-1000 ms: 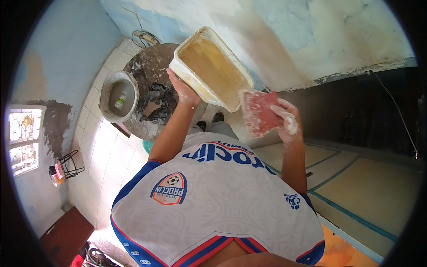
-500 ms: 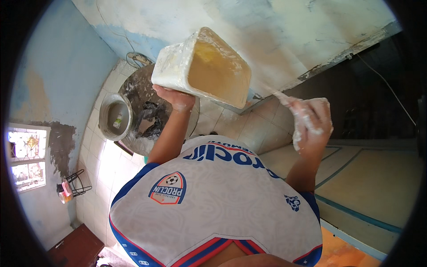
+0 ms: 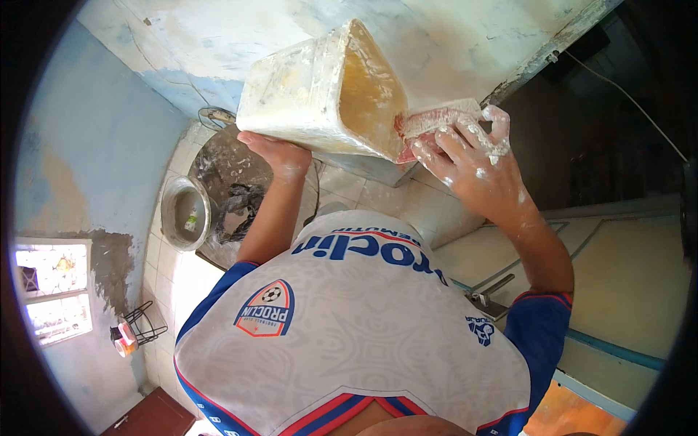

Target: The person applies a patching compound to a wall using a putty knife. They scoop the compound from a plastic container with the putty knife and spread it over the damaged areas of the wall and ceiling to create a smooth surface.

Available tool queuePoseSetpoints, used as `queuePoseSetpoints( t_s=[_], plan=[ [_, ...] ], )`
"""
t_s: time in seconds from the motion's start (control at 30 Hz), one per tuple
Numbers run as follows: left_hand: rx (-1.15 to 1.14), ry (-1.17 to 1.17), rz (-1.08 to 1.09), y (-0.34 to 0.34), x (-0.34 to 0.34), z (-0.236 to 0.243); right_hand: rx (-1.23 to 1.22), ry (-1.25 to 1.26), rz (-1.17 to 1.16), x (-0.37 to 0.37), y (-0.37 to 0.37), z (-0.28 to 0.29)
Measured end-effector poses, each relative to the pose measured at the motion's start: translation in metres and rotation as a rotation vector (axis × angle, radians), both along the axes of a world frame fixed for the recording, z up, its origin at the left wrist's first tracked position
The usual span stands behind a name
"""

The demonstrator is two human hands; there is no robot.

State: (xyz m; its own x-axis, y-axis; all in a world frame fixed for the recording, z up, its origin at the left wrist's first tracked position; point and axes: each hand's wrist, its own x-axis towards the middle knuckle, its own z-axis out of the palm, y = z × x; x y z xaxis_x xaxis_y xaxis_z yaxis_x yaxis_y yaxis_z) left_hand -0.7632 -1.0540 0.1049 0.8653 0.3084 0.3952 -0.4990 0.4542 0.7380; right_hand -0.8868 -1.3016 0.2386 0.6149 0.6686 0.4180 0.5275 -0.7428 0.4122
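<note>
My left hand [image 3: 280, 154] supports a white, paste-smeared plastic tub [image 3: 294, 91] from below; the tub is tilted, with its mouth to the right. Yellowish paste coats the inside, though its depth is mostly hidden. At the tub's rim, my right hand [image 3: 480, 163] grips a flat reddish spreader [image 3: 440, 120] coated with whitish paste. One end of the spreader meets the lower right edge of the mouth. White paste also sticks to the fingers of that hand.
A patchy wall [image 3: 451, 43] rises ahead. On the left, a metal basin [image 3: 185, 214] rests on a round dark table [image 3: 218, 163] beside a crumpled black plastic bag [image 3: 243, 207]. A door with a metal handle [image 3: 494, 298] lies at right; a black rack [image 3: 145, 323] sits far left.
My right hand has come left and up, bringing the spreader to the tub's mouth. The tub has tipped further to the side and shifted slightly left and up.
</note>
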Motion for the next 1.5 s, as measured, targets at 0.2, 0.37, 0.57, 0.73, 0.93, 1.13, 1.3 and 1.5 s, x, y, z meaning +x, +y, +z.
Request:
queuePoseSetpoints(
  t_s=[0.2,0.37,0.57,0.73,0.93,1.13,1.3,1.5],
  plan=[
    [-0.105,-0.053,-0.011,0.001,0.011,-0.005,-0.152,-0.095,0.099,0.025,-0.007,0.004],
    [-0.252,0.211,0.025,0.008,0.013,0.011,-0.092,-0.181,0.162,0.043,-0.003,-0.008],
    [-0.217,0.189,0.017,0.012,0.015,0.018,-0.067,-0.231,0.184,0.064,0.014,0.002],
    [-0.286,0.174,0.036,0.009,0.014,0.005,-0.043,-0.196,0.183,0.065,0.013,0.005],
    [0.092,-0.089,0.232,0.005,0.021,-0.015,0.058,-0.285,0.138,0.071,0.022,-0.003],
    [0.071,0.026,0.125,0.002,0.024,-0.019,0.132,-0.386,0.141,0.067,0.022,-0.005],
    [0.038,-0.011,0.087,-0.001,0.030,-0.021,0.167,-0.442,0.121,0.066,0.017,-0.017],
    [-0.031,0.100,0.052,0.008,0.031,-0.040,0.292,-0.406,0.066,0.061,0.015,-0.028]
  ],
)
